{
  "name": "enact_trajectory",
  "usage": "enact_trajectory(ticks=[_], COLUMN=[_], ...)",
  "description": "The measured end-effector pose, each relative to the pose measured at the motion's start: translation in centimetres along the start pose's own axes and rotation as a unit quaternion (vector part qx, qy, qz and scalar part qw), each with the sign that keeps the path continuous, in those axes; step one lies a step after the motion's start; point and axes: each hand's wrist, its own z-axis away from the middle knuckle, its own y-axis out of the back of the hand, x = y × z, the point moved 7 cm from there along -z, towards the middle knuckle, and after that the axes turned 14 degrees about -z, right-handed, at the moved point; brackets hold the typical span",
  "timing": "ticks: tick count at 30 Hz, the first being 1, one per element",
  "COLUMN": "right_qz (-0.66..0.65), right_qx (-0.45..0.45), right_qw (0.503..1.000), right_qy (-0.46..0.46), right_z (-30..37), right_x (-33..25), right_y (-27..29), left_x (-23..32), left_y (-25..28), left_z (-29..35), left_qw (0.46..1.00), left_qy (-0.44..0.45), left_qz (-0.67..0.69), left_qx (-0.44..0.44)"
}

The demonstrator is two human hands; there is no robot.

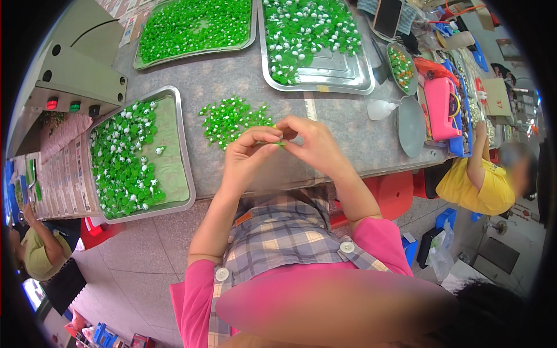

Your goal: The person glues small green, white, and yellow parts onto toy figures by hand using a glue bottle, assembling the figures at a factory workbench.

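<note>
My left hand [246, 158] and my right hand [313, 145] meet above the near edge of the table [243, 81], fingertips almost touching. Both are closed in a pinch on a small green piece [280, 143], mostly hidden by the fingers. Just beyond my left hand lies a loose pile of little green and white pieces [226, 119]. To the left, a metal tray [187, 168] with a greenish lining holds many green pieces with white, dark-spotted balls; one lies apart on the bare lining [161, 150].
At the back stand two more metal trays, left [253, 29] and right [342, 87], full of similar pieces. A white squeeze bottle [380, 109], a grey dish [410, 127] and a pink case [442, 107] sit rightward. A grey machine [75, 64] stands left. People work on both sides.
</note>
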Motion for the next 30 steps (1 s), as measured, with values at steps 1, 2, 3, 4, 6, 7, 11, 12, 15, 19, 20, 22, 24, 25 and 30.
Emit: enact_trajectory(ticks=[1,2,3,4,6,7,11,12,15,19,20,22,24,25,30], right_qz=[-0.025,-0.028,-0.065,-0.102,-0.218,-0.328,-0.489,-0.500,-0.488,-0.456,-0.456,-0.470,-0.467,-0.465,-0.474], right_qx=[0.003,0.004,0.008,0.013,0.021,0.029,0.032,0.045,0.063,0.097,0.096,0.132,0.129,0.126,0.127], right_qw=[1.000,0.999,0.998,0.995,0.974,0.940,0.864,0.857,0.863,0.880,0.880,0.872,0.873,0.875,0.869], right_qy=[-0.015,-0.015,-0.016,-0.018,-0.055,-0.091,-0.115,-0.117,-0.114,-0.092,-0.093,-0.051,-0.050,-0.050,-0.063], right_z=[0.2,0.4,0.6,0.7,0.9,1.1,1.3,1.4,1.5,1.7,1.7,1.7,1.6,1.6,1.6], right_x=[-0.1,0.0,0.1,0.2,1.7,2.6,3.2,3.5,3.5,3.3,3.1,2.3,2.2,2.1,2.3], right_y=[-0.1,-0.2,-0.1,-0.1,-0.4,-0.7,-1.6,-1.6,-1.7,-1.4,-1.5,-1.1,-1.3,-1.4,-1.6], left_x=[-0.2,-0.2,-0.7,-1.1,-1.6,-1.9,-1.9,-1.8,-1.8,-2.6,-2.6,-2.9,-2.8,-2.8,-2.5], left_y=[0.0,0.1,0.4,0.7,1.0,1.2,0.6,0.6,0.7,1.2,1.2,1.4,1.3,1.3,1.2], left_z=[0.1,0.3,0.5,0.7,0.7,0.8,0.9,0.9,1.0,1.2,1.2,1.3,1.3,1.3,1.3], left_qw=[1.000,1.000,1.000,0.998,0.997,0.994,0.990,0.990,0.989,0.977,0.977,0.973,0.975,0.976,0.980], left_qy=[-0.007,-0.006,0.024,0.054,0.063,0.070,0.081,0.080,0.083,0.124,0.124,0.131,0.126,0.121,0.110], left_qz=[-0.009,-0.011,0.004,0.020,0.046,0.073,0.109,0.111,0.113,0.149,0.148,0.159,0.155,0.151,0.137], left_qx=[-0.001,-0.002,0.009,0.019,0.023,0.026,0.025,0.029,0.039,0.084,0.085,0.102,0.100,0.097,0.097])
